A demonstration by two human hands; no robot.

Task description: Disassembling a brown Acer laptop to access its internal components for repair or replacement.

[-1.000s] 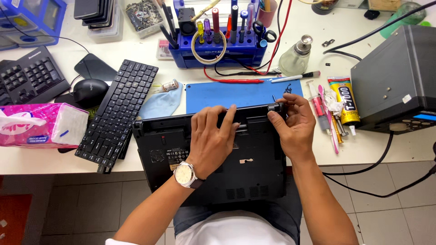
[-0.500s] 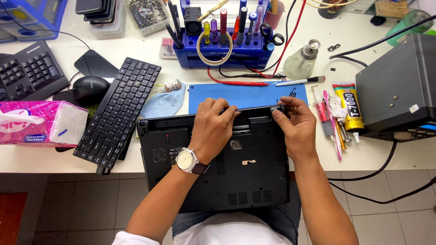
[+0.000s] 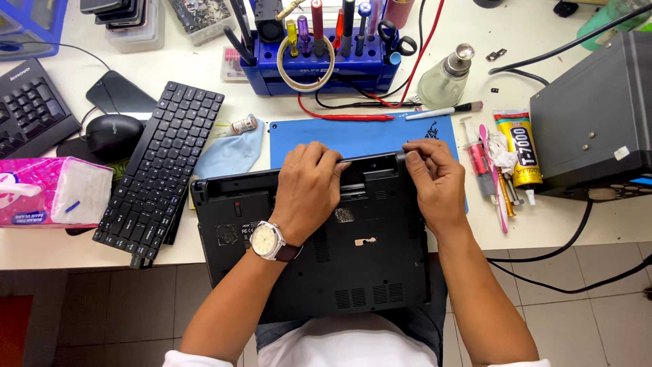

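Observation:
A black laptop [image 3: 353, 272] lies bottom-up, half on the white table edge and half over my lap. My left hand [image 3: 309, 187], with a wristwatch, lies on its underside with the fingers curled over the far edge at the battery. My right hand [image 3: 435, 180] pinches the far right corner of that same edge. Behind the laptop lies a blue work mat [image 3: 360, 136].
A loose black keyboard [image 3: 159, 170] lies left of the laptop, with a mouse [image 3: 112, 132], a pink tissue pack [image 3: 47, 194] and a light blue cloth [image 3: 231, 153]. A blue tool rack [image 3: 319, 58], a glass bottle [image 3: 445, 78], a glue tube [image 3: 519, 149] and a dark box [image 3: 598, 115] stand behind and right.
Both hands stay on the laptop's far edge. The fingers have shifted slightly along the battery edge; the laptop has barely moved.

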